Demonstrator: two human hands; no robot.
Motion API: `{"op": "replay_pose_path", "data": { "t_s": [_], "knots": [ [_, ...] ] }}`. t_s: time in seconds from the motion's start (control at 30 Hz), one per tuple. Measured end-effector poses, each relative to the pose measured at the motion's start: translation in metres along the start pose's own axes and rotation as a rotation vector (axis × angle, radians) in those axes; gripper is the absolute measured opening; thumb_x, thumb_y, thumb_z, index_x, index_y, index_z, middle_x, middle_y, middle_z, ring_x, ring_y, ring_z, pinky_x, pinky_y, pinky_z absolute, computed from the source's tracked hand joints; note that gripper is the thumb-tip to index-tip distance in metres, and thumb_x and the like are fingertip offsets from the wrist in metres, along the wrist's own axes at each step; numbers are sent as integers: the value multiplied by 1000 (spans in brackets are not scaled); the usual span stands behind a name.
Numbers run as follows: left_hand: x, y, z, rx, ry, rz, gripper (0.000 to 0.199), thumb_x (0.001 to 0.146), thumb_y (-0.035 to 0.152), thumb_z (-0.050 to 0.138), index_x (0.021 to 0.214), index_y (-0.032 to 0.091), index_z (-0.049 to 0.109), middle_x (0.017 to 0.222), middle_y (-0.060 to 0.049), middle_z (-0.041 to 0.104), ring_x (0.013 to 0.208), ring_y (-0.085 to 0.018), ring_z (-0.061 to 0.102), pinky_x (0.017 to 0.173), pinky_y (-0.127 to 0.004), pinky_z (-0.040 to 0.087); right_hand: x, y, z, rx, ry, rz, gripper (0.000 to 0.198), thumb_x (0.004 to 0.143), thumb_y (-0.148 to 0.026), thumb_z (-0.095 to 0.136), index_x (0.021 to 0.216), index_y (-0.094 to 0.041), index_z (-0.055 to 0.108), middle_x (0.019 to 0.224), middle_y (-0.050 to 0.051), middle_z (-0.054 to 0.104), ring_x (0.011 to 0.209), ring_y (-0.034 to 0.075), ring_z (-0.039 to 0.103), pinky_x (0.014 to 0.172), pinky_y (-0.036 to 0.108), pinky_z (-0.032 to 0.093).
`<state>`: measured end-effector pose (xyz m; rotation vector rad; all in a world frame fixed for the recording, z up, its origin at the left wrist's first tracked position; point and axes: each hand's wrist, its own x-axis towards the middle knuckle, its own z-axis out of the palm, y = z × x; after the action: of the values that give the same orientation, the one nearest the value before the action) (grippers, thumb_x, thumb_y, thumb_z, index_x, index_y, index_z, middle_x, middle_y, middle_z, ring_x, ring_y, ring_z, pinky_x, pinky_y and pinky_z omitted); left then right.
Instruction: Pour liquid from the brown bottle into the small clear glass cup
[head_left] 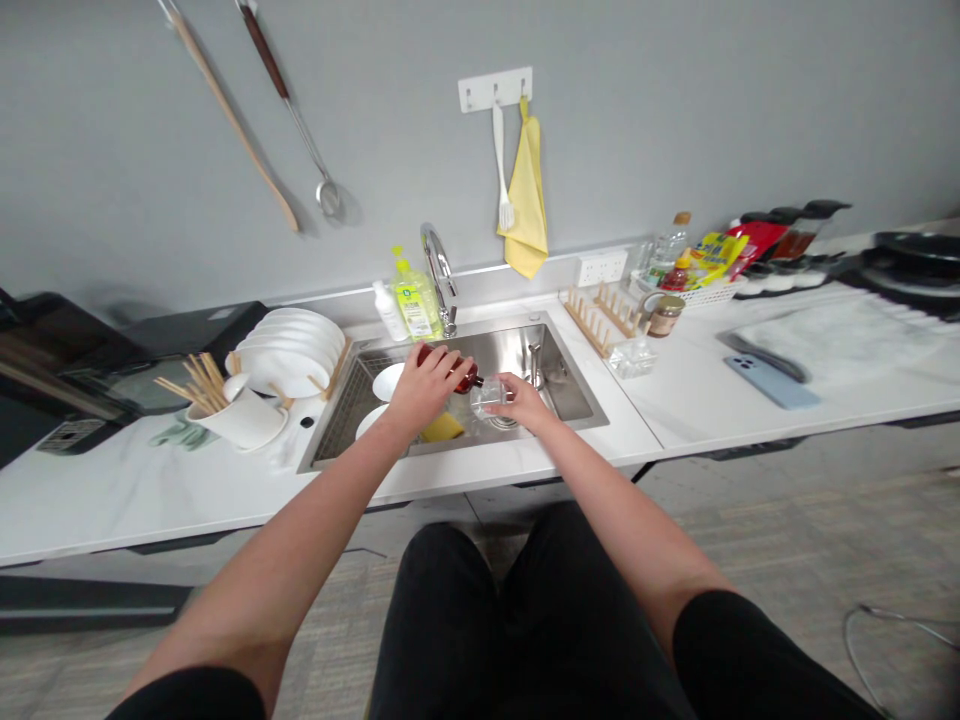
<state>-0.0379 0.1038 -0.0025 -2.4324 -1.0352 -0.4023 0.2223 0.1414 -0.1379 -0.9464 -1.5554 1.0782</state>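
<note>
Over the sink, my left hand is closed around a reddish-brown bottle. The bottle is tipped to the right, its dark neck close to the rim of a clear glass. Closed on that glass from the right is my right hand. Whether any liquid runs between them cannot be made out. Below my left hand a yellow sponge or cloth lies in the sink. White bowls sit at the sink's left side, partly behind my left forearm. The chrome faucet rises behind.
Left of the sink stand a rack of white plates and a white holder with chopsticks. Soap bottles are by the faucet. Rightward are a wooden rack, a jar, a glass and a blue phone.
</note>
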Motion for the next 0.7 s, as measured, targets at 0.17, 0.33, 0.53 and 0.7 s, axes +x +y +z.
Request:
{"op": "replay_pose_path", "data": {
  "t_s": [0.17,0.33,0.53,0.7],
  "knots": [
    [-11,9,12,-128,25,-296,74,92,14,73,164,24,64,156,-18,73,144,-41,67,138,-70,29,-3,-2,0,38,-2,1,74,65,-51,104,128,-27,73,126,7,82,112,31,77,102,45,62],
    [-24,11,36,-497,143,-515,84,82,30,89,162,22,63,153,-16,75,138,-38,73,125,-55,53,-5,0,-1,14,6,-1,76,65,-51,104,130,-27,73,126,6,81,109,28,76,105,45,61],
    [-56,11,62,-1073,378,-768,85,81,44,94,155,19,61,143,-20,79,126,-34,80,110,-54,64,-8,-2,-1,50,25,45,81,58,-56,106,126,-27,72,121,6,82,108,30,78,105,47,62],
    [-112,10,47,-1187,602,-941,81,84,55,91,152,22,59,140,-18,80,117,-31,82,102,-48,67,-22,-11,-4,100,45,50,83,56,-63,107,122,-28,70,120,9,83,110,34,80,102,50,64]
  ]
}}
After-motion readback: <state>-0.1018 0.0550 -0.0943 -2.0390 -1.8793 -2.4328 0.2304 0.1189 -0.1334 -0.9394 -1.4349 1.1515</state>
